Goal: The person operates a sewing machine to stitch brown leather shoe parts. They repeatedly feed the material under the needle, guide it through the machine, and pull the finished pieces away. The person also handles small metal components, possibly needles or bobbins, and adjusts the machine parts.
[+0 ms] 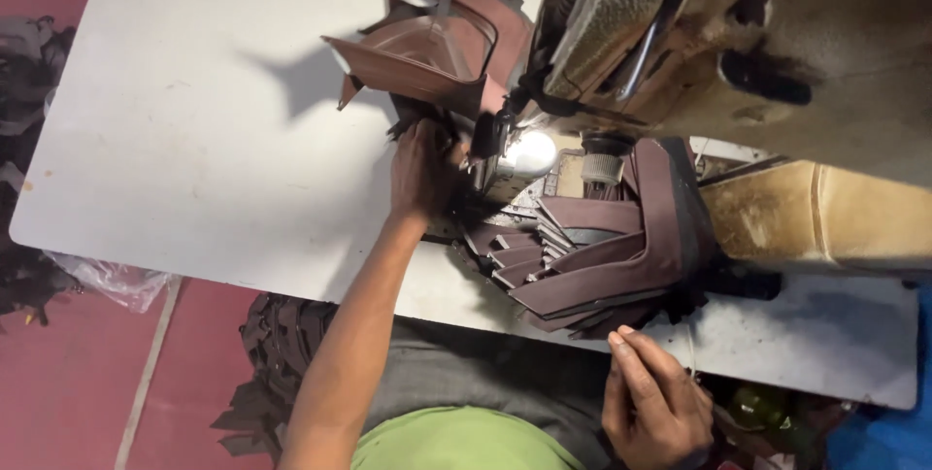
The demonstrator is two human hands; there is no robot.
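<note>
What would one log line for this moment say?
left hand: pressing brown piece at sewing machine needle | right hand: near brown strip stack, holding nothing visible | white table

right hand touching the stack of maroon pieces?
Apart. The head view shows the right hand below the table edge, with bare white table between its fingertips and the stack of maroon pieces.

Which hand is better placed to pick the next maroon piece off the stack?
The right hand, probably. It hovers at the table edge just below the stack of maroon pieces, apparently holding nothing. The left hand is pressed on the work at the sewing machine's needle.
</note>
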